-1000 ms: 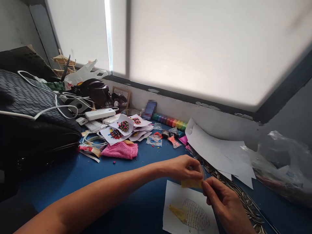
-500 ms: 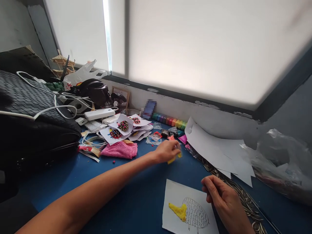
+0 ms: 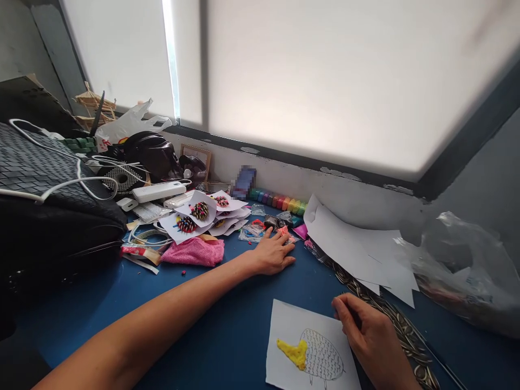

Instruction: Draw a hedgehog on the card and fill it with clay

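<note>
My left hand (image 3: 273,254) reaches across the blue table, palm down with fingers spread, close to small bags of orange (image 3: 286,234) and black modelling clay (image 3: 271,221). What lies under its palm is hidden. Nearer me lies a white card (image 3: 280,319) with a pen-drawn bird; its scalloped body (image 3: 325,355) is bare, while yellow clay (image 3: 293,352) covers the neck and head part. At the card's right edge my right hand (image 3: 371,336) is closed, thumb against curled fingers; whatever is in the pinch, if anything, cannot be seen.
Sunflower seeds (image 3: 390,319) lie in a strip along the right, beside white sheets (image 3: 357,244) and a clear plastic bag (image 3: 467,271). A row of coloured clay tubs (image 3: 280,201) stands by the wall. Leftward are decorated cards (image 3: 187,225), a pink cloth (image 3: 193,252) and a black bag (image 3: 52,216).
My left hand has come down to the table and spread its fingers; the yellow piece it held is out of sight. The right hand stays by the card. The view has shifted slightly.
</note>
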The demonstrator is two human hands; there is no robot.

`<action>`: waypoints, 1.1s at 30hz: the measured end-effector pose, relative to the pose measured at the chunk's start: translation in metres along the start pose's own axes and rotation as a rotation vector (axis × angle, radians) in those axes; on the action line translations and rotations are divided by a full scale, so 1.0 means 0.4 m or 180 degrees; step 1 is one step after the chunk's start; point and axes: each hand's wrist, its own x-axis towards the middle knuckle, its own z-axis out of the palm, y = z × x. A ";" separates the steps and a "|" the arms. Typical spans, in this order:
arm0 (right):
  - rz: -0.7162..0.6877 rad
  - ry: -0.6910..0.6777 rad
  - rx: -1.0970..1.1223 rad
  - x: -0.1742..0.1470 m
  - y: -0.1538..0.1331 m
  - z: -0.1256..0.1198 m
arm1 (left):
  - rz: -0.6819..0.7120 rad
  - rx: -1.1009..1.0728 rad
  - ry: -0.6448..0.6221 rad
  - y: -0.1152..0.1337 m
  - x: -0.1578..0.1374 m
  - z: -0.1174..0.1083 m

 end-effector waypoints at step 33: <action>-0.0481 0.0044 -0.0389 -0.006 0.005 0.002 | -0.0710 0.0388 0.0159 -0.050 0.070 0.004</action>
